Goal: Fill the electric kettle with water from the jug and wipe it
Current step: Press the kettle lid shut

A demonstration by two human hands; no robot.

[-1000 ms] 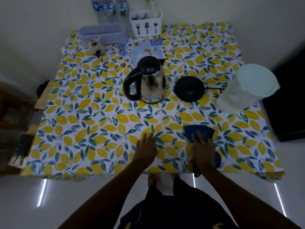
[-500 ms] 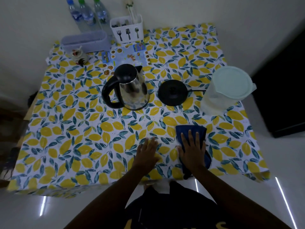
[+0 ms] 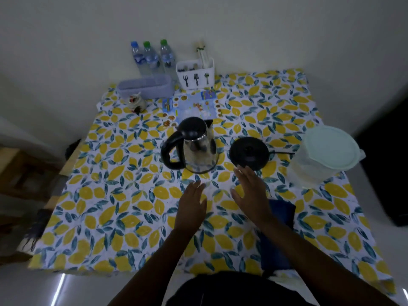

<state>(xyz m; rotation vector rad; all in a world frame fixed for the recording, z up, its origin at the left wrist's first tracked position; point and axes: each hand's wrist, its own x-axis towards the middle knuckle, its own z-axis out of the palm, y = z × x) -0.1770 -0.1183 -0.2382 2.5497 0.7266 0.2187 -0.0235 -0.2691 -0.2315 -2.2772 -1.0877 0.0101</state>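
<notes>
A steel electric kettle (image 3: pixel 197 149) with a black lid and handle stands in the middle of the lemon-print table (image 3: pixel 114 195). Its round black base (image 3: pixel 249 153) lies to its right, cord running right. A clear jug (image 3: pixel 324 155) with a pale green lid stands at the right edge. A dark blue cloth (image 3: pixel 280 219) lies near the front, partly under my right forearm. My left hand (image 3: pixel 192 206) and my right hand (image 3: pixel 251 193) hover above the table just in front of the kettle and base, fingers apart, holding nothing.
At the back stand three water bottles (image 3: pixel 152 56), a white cutlery holder (image 3: pixel 195 72), a grey tub (image 3: pixel 145 87), a small ornament (image 3: pixel 136 102) and a printed mat (image 3: pixel 194 104). Wooden furniture (image 3: pixel 24 173) is left of the table.
Both hands have lifted off the table and moved forward toward the kettle. My right hand has left the blue cloth, which stays on the table. The view has tilted up.
</notes>
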